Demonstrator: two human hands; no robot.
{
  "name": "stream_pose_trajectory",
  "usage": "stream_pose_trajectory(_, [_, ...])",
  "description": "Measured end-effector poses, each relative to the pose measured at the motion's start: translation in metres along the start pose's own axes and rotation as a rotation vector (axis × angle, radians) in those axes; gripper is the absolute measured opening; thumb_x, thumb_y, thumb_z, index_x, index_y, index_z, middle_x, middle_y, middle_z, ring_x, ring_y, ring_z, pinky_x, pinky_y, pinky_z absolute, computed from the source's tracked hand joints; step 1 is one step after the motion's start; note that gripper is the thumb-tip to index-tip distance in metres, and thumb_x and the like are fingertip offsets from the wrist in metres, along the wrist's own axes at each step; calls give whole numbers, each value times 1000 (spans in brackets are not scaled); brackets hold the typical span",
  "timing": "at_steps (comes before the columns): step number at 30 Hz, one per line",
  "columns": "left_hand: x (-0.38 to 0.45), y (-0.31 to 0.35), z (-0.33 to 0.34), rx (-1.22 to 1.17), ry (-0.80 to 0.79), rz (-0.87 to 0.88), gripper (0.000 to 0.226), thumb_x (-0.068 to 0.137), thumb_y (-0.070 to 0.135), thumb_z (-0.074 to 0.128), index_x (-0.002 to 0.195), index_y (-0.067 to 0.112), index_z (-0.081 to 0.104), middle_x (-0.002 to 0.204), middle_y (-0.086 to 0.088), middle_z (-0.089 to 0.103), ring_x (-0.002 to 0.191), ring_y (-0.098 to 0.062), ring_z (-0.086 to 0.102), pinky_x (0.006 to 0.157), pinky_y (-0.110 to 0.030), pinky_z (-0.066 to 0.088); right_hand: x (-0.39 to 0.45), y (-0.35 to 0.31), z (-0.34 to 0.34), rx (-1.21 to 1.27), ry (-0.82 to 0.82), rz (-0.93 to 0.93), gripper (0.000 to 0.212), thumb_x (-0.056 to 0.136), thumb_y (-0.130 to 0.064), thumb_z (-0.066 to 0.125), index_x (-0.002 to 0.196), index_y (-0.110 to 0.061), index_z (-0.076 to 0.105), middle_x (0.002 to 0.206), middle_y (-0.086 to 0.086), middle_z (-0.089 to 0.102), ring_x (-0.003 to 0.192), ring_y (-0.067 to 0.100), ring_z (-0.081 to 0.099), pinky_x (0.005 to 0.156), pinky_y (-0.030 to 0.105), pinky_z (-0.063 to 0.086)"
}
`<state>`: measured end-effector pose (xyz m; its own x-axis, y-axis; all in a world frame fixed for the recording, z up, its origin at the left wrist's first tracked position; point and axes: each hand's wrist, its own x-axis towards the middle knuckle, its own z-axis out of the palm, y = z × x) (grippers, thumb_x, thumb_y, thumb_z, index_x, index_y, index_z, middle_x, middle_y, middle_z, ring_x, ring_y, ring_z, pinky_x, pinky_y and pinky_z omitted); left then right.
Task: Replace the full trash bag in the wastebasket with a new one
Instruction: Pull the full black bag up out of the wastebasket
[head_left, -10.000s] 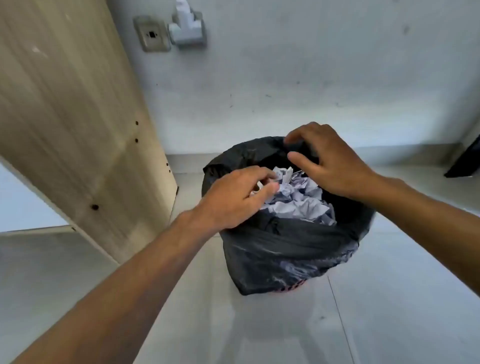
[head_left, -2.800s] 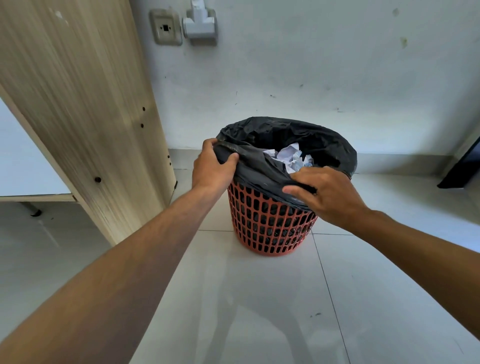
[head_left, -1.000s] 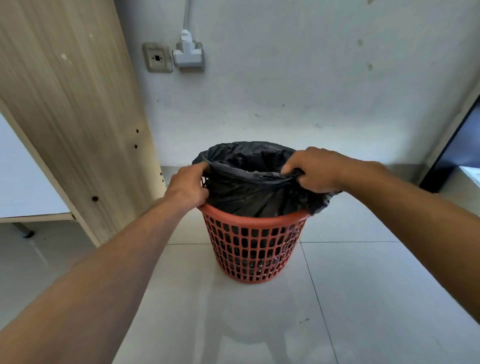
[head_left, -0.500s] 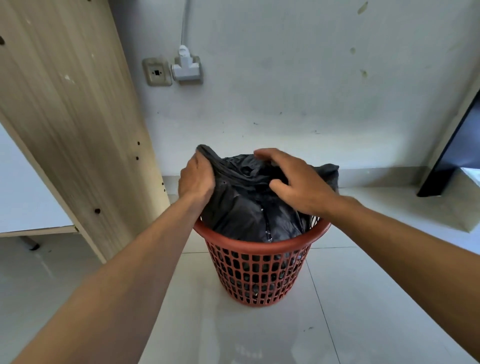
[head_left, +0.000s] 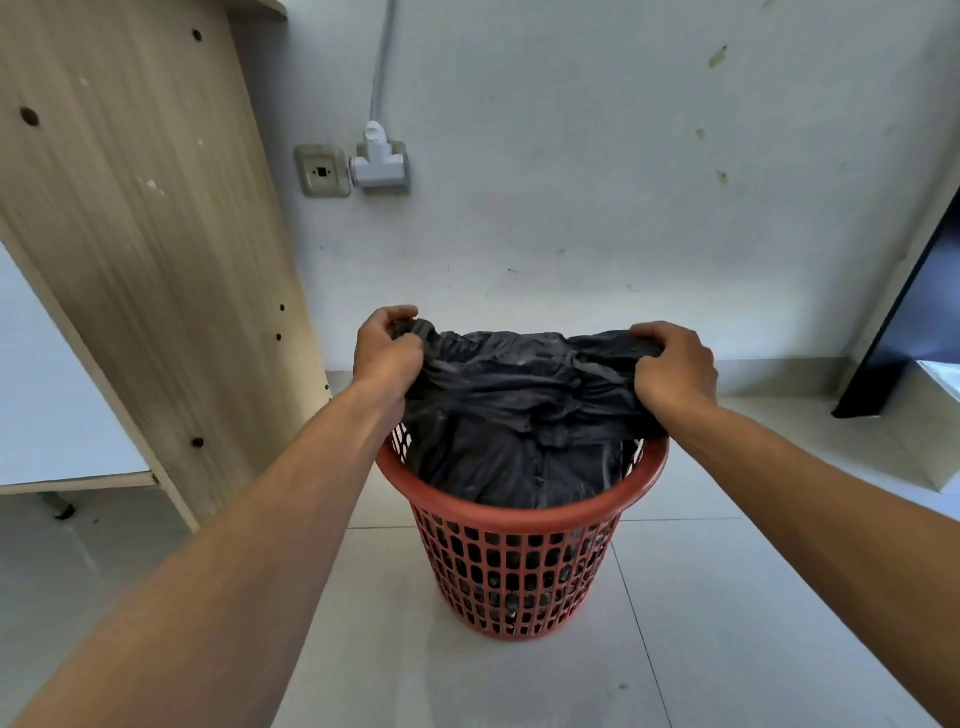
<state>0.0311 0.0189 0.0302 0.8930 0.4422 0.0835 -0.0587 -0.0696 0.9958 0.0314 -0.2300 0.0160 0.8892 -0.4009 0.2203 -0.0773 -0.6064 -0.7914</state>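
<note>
A red lattice wastebasket (head_left: 519, 571) stands on the tiled floor in front of me. A black trash bag (head_left: 519, 415) sits in it, its top off the rim and stretched flat between my hands above the basket. My left hand (head_left: 387, 353) is closed on the bag's left end. My right hand (head_left: 675, 369) is closed on its right end. The gathered top hides the bag's contents.
A wooden desk side panel (head_left: 145, 234) rises close on the left. The wall behind carries a socket plate (head_left: 322, 171) and a white plug adapter (head_left: 379, 166) with a cord. A dark door edge (head_left: 904, 322) stands at the right.
The bag's edge came off the basket rim. In the last half second my hands drew apart, pulling the bag's top taut between them; the crumpled paper is now covered.
</note>
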Motion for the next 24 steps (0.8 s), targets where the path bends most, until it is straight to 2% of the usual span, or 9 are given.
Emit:
stream_pose_trajectory(3, [2,25,1,-92,17,156,46,79,-12,40,103,19,64,103,-3,67,94,-17,64,86,-29,55,5,-20,3,348,-43,-161,64,78,13,38,117,-26,69,116,-6,69,109,12,64,99,29,50])
stream_pose_trajectory(7, [-1,50,-2,-199,56,298,37,81,-7,48,102,21,61,88,-2,61,74,-15,56,66,-29,49,13,-42,1,428,-66,-376,64,79,15,34,115,-25,68,105,-4,70,97,9,66,83,25,54])
stream_pose_trajectory(10, [1,53,-4,-81,-10,251,40,83,5,61,117,23,52,96,-1,56,82,-18,58,79,-39,54,25,-52,-4,424,-98,-271,48,87,3,44,124,-24,61,108,-1,67,90,18,65,73,31,52])
stream_pose_trajectory(12, [8,44,-4,256,-37,136,55,83,21,70,130,20,42,114,-3,57,100,-23,60,91,-42,52,25,-52,-4,313,-170,-92,43,91,-22,59,133,-20,50,117,-1,61,104,22,61,79,30,46])
stream_pose_trajectory(15, [11,15,-5,667,-97,-83,64,81,37,72,129,3,48,123,-14,60,112,-33,59,96,-39,50,15,-38,6,34,-322,170,81,82,-56,67,140,-6,39,133,12,53,117,33,55,84,33,44])
stream_pose_trajectory(16, [10,4,-4,688,-122,-123,54,84,36,69,122,1,54,119,-15,63,109,-34,60,94,-39,51,11,-31,10,-55,-344,188,78,82,-54,68,134,-2,42,131,15,54,112,34,56,83,34,46])
stream_pose_trajectory(20, [6,-26,0,630,-175,-81,25,95,25,49,106,12,67,106,-11,69,98,-29,63,83,-33,49,10,-15,22,-242,-308,124,22,91,-25,58,95,-4,53,101,15,63,75,26,53,67,30,42])
stream_pose_trajectory(22, [6,-25,5,541,-171,-7,28,98,21,42,110,17,67,109,-7,69,99,-26,63,83,-31,48,15,-12,31,-106,-268,88,15,90,-16,54,100,-8,63,96,10,65,77,26,57,69,29,46])
stream_pose_trajectory(24, [8,-17,12,410,-157,104,30,101,20,39,117,21,65,114,-1,67,105,-21,61,92,-32,49,19,-16,38,173,-233,38,28,93,-10,48,98,-24,71,101,3,70,87,25,63,81,33,54])
